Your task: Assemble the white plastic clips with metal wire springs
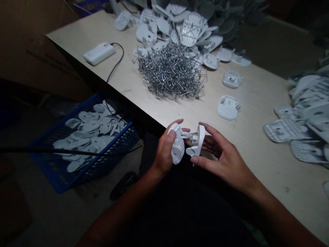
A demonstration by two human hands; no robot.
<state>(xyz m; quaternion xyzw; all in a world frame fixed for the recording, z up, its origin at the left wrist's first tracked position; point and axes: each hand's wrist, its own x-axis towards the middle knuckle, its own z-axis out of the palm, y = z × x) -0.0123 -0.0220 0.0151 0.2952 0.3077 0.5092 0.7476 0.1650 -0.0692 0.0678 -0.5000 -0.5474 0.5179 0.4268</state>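
My left hand (164, 151) is closed round a white oval plastic part (178, 145), its thumb on top. Facing it, a second white plastic part (199, 139) with raised brackets is held upright between the thumb and fingers of my right hand (218, 154). The two parts meet or nearly meet at their brackets; whether they are joined cannot be made out. Both hands are at the table's front edge. Beyond them on the table (254, 137) lies a heap of bent metal wire pieces (172, 70).
White plastic parts (191, 29) are piled behind the wires, with more (285, 130) at the right. Two single parts lie beyond my right hand. A white box with a cable (99, 53) is at the back left. Below the table, a blue crate (59, 187) holds white pieces.
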